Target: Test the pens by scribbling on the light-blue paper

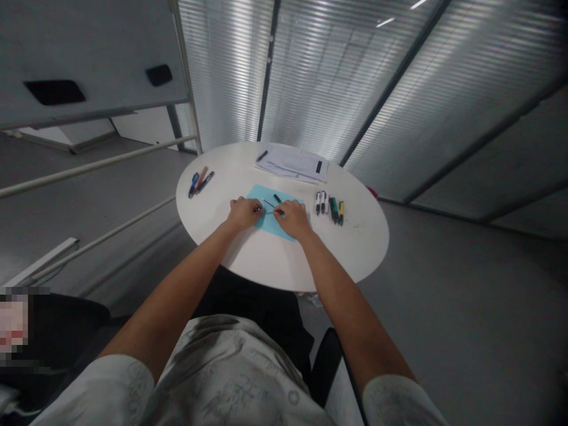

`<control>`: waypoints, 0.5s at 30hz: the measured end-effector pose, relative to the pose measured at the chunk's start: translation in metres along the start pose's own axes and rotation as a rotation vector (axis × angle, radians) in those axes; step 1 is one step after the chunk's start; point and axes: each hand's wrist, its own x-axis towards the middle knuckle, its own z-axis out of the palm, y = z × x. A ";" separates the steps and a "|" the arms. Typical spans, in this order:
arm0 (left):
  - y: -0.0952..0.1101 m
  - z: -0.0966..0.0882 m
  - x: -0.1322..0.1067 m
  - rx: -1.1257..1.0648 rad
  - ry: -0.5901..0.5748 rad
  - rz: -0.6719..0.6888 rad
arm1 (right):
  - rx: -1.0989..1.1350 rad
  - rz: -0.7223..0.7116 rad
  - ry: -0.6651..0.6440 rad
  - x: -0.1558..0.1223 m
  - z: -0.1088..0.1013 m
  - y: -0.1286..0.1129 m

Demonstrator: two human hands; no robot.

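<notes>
Over a light blue sheet on the round table, both of my hands are closed. My left hand, at the sheet's left edge, grips a small dark pen part that pokes out between thumb and fingers. Fingertips of my right hand pinch a small, thin dark piece whose kind is too small to tell. Between the hands a thin dark rod, like a pen refill, lies on the sheet. Just beyond it rests a short black piece resembling a pen cap.
Several markers lie at the right of the white table. Pens are grouped on the left. At the back is a stack of papers with dark items on top. A whiteboard frame stands to the left.
</notes>
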 end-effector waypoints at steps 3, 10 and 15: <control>0.000 0.001 -0.001 0.005 -0.015 -0.018 | 0.007 0.000 0.006 0.000 0.000 0.000; -0.002 -0.002 -0.001 -0.074 0.032 -0.031 | 0.258 0.058 0.070 0.004 0.000 0.007; -0.008 -0.005 0.005 -0.299 0.192 -0.112 | 0.891 0.328 0.210 0.009 0.006 0.029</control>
